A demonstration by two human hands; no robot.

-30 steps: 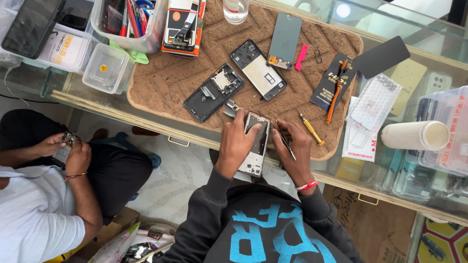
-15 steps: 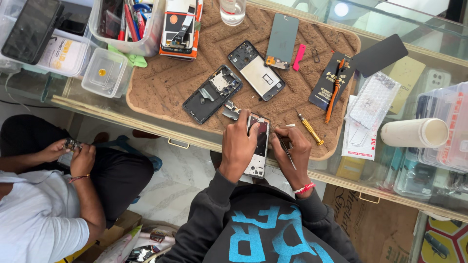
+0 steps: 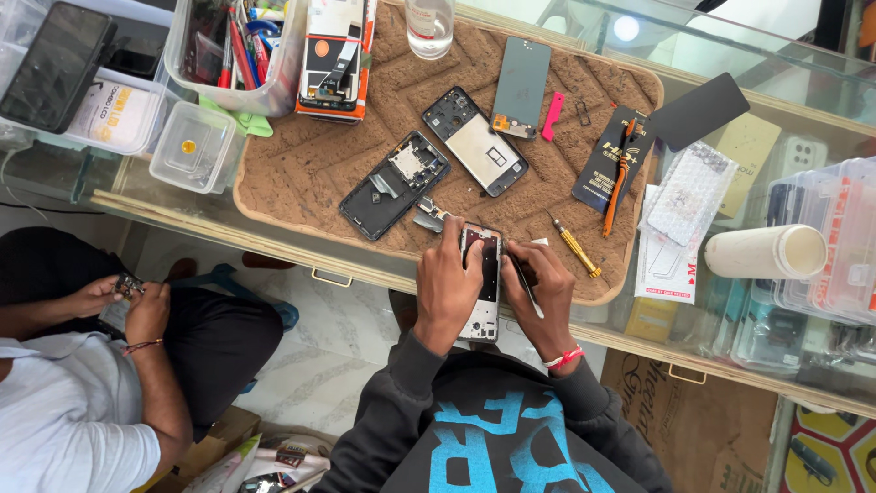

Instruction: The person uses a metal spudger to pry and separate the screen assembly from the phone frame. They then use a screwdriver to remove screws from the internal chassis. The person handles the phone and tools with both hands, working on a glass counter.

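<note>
Left hand (image 3: 449,285) clamped around opened phone frame (image 3: 482,283), held upright at near edge of brown mat (image 3: 310,173) on glass desk (image 3: 721,356). Right hand (image 3: 540,288) pinches thin tool (image 3: 526,290) against frame's right side. Yellow screwdriver (image 3: 577,248) lies just beside.

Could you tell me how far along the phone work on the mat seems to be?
Done: two opened phone frames and a back cover lie apart on the brown mat. In hand: left hand steadies a phone frame; right hand works it with a thin tool. Left: nothing looks reassembled.
</note>
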